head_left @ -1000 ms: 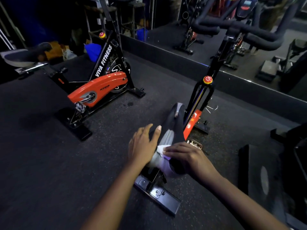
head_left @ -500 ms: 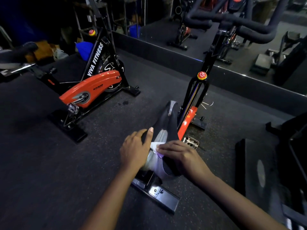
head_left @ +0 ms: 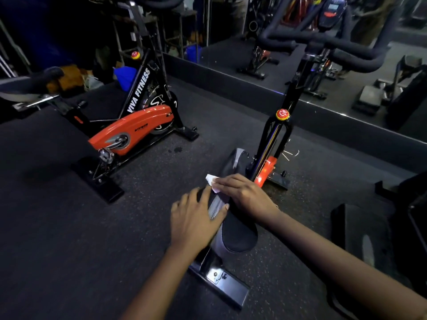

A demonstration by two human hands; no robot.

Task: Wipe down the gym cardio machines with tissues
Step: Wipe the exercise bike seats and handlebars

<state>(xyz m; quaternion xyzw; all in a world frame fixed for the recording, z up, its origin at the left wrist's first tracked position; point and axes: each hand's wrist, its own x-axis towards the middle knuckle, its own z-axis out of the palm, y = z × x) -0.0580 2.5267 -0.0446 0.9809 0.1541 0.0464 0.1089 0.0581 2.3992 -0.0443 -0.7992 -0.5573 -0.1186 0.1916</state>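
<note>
A spin bike's black and grey saddle [head_left: 240, 229] is right below me, its nose pointing away towards the frame with the orange guard [head_left: 268, 168]. My right hand [head_left: 245, 195] lies across the middle of the saddle with straight fingers and presses a white tissue [head_left: 211, 180] onto it; the tissue sticks out past my fingertips on the left. My left hand [head_left: 196, 218] rests flat on the saddle's left side, fingers spread, thumb over the grey edge.
A second bike [head_left: 136, 128] marked VIVA FITNESS, with an orange guard, stands to the left. My bike's black handlebars [head_left: 328, 46] are ahead on the right. A wall mirror [head_left: 288, 65] runs behind. The rear foot bar [head_left: 221, 282] lies below the saddle, and dark equipment [head_left: 381, 239] sits at right.
My right hand has slid the tissue forward along the saddle towards its nose. My left hand stayed on the saddle's left side. The view tilted up a little.
</note>
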